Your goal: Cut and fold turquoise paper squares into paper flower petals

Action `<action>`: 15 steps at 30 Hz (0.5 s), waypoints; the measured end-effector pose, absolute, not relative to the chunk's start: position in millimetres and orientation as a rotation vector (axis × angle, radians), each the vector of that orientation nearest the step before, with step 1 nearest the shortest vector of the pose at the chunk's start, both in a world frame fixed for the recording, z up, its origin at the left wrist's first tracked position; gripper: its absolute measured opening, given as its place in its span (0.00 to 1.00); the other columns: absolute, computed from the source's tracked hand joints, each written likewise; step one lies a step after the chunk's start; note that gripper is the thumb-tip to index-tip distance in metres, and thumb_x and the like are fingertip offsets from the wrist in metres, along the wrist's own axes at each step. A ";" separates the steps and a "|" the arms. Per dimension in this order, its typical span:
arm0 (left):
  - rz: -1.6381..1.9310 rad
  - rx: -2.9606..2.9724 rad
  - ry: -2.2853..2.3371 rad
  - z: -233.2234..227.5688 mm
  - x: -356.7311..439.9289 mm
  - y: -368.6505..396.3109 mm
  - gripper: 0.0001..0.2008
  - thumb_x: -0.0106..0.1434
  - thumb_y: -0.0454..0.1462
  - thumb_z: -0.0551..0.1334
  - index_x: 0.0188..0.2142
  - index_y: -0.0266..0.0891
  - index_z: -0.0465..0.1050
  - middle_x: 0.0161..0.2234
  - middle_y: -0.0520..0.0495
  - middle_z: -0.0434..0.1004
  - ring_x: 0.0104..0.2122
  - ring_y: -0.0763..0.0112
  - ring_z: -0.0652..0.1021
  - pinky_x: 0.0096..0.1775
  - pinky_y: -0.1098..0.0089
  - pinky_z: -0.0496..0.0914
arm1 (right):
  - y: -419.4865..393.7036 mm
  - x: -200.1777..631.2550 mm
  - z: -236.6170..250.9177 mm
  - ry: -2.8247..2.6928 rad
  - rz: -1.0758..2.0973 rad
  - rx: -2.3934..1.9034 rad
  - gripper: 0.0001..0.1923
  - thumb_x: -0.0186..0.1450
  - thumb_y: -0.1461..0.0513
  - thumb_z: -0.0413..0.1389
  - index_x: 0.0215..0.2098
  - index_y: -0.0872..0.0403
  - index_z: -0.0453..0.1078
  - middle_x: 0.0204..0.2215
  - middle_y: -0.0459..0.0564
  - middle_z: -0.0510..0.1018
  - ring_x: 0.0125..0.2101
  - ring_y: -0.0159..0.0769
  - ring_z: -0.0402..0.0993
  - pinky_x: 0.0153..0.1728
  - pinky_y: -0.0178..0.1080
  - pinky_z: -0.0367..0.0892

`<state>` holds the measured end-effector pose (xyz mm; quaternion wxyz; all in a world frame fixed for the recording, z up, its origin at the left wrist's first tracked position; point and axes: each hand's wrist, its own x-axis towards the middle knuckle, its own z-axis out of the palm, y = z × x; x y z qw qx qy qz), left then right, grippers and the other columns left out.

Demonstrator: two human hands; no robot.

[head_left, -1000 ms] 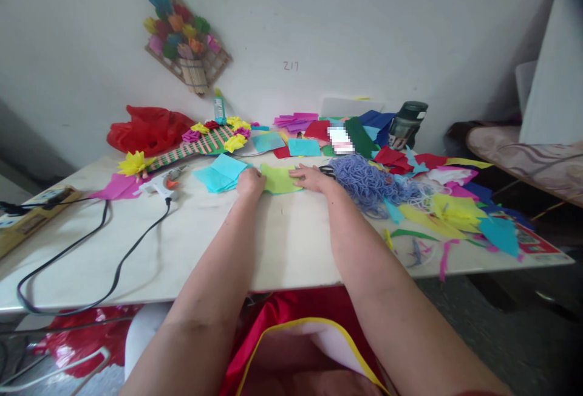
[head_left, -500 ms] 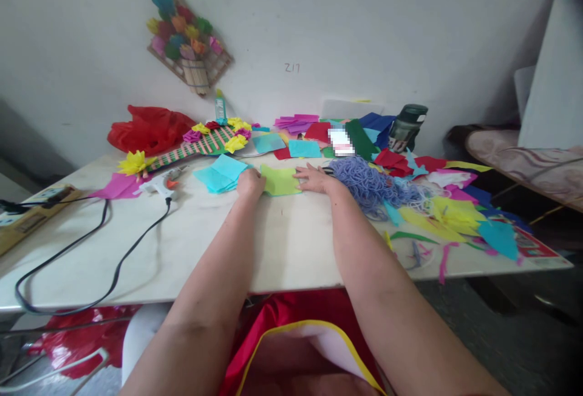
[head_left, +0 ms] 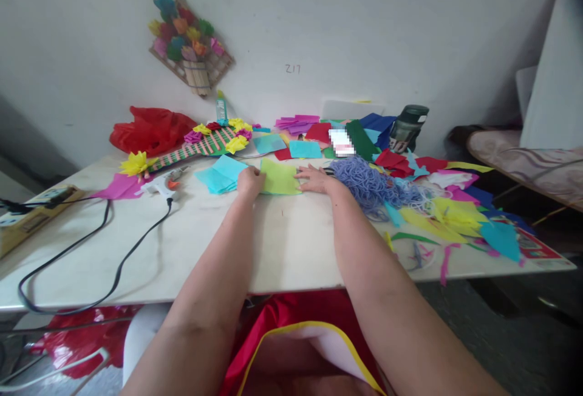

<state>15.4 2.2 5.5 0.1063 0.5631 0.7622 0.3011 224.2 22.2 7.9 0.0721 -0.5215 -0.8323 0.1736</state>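
A sheet of yellow-green paper (head_left: 279,177) lies flat on the table between my two hands. My left hand (head_left: 250,182) is at its left edge, fingers closed together on the paper's side; the fingertips are partly hidden. Spread over the right edge, my right hand (head_left: 314,178) is open with its fingers lying on the paper. Several sheets of light blue paper (head_left: 223,172) are stacked just left of my left hand. A tangled heap of blue-violet yarn (head_left: 364,183) sits right beside my right hand.
At left are a white glue gun (head_left: 159,187), its black cord (head_left: 119,274) and a power strip (head_left: 39,217). Behind lie a flower-trimmed stick craft (head_left: 195,148), a red bag (head_left: 152,130) and a glue bottle (head_left: 221,108). A dark bottle (head_left: 409,127) stands back right, near paper scraps (head_left: 455,217).
The yellow-green paper lies a little flatter at its left edge. Both hands stay almost in place; the whole view has shifted slightly.
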 end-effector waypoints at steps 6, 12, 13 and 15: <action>0.972 1.586 2.187 -2.0 11.0 8.7 0.07 0.52 0.39 0.59 0.29 0.38 0.72 0.30 0.46 0.75 0.33 0.66 0.74 0.32 0.73 0.65 | 22.4 224.4 7.1 -2.505 0.521 -1.560 0.26 0.57 0.56 0.54 0.54 0.46 0.62 0.62 0.45 0.49 0.63 0.42 0.33 0.58 0.53 0.28; 1.226 1.427 1.897 -10.6 7.6 11.7 0.07 0.48 0.39 0.60 0.23 0.37 0.69 0.20 0.50 0.70 0.25 0.71 0.71 0.26 0.74 0.61 | 25.8 223.2 3.8 -2.388 0.549 -1.517 0.24 0.56 0.57 0.55 0.51 0.48 0.66 0.61 0.47 0.52 0.62 0.43 0.39 0.59 0.52 0.31; 1.310 1.384 1.808 -10.9 8.0 11.6 0.07 0.48 0.39 0.60 0.22 0.37 0.69 0.19 0.51 0.69 0.24 0.72 0.71 0.25 0.74 0.61 | 27.9 222.8 2.9 -2.308 0.575 -1.487 0.23 0.56 0.56 0.55 0.50 0.49 0.67 0.60 0.48 0.55 0.61 0.43 0.43 0.59 0.51 0.34; 1.464 1.293 1.604 -10.4 9.2 11.0 0.08 0.46 0.40 0.61 0.21 0.37 0.68 0.18 0.53 0.68 0.21 0.75 0.69 0.24 0.75 0.60 | 32.9 221.9 0.9 -2.088 0.639 -1.386 0.20 0.57 0.55 0.54 0.47 0.51 0.69 0.56 0.51 0.63 0.58 0.42 0.54 0.58 0.48 0.44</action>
